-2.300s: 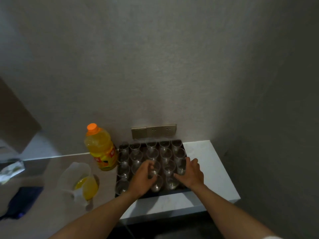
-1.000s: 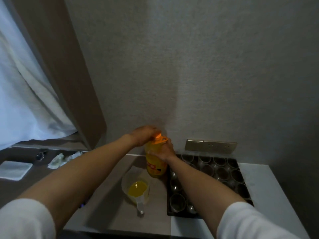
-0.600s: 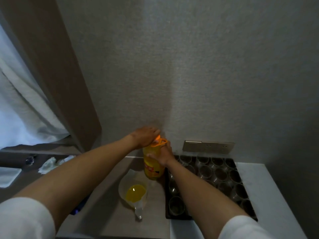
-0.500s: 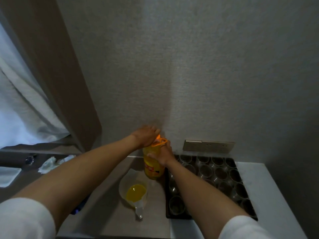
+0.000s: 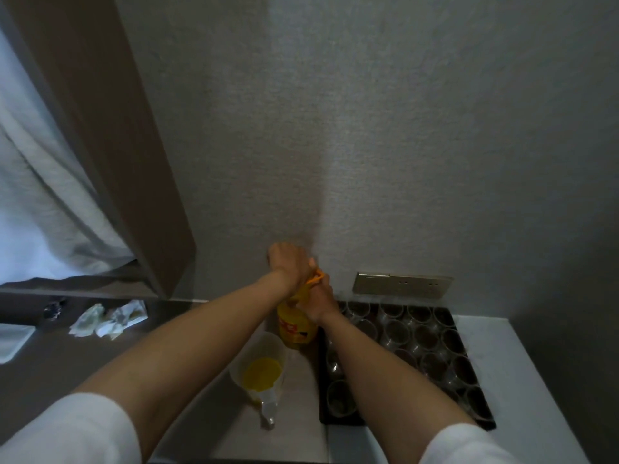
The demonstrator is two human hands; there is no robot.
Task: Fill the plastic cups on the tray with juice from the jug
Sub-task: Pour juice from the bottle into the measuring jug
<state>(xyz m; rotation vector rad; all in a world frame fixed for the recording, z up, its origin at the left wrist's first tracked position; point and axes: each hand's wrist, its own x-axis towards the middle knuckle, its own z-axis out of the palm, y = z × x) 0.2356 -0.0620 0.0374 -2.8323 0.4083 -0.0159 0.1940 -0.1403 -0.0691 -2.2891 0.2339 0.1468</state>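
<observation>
Both your hands grip the juice bottle at the counter's back edge.
Left hand clasps its orange cap, right hand its neck; jug in front, tray of cups beside, your right forearm crossing it.

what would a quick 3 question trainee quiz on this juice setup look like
1. True or false: the cups on the tray already hold juice.
2. Which hand is on the orange cap of the juice bottle? A) left hand B) right hand C) neither
3. Fill in: the jug, with some juice in it, stands on the counter to the ____ of the tray.

Key:
1. False; the visible cups look clear and empty.
2. A; the left hand covers the cap from above while the right hand grips the bottle's neck.
3. left
</observation>
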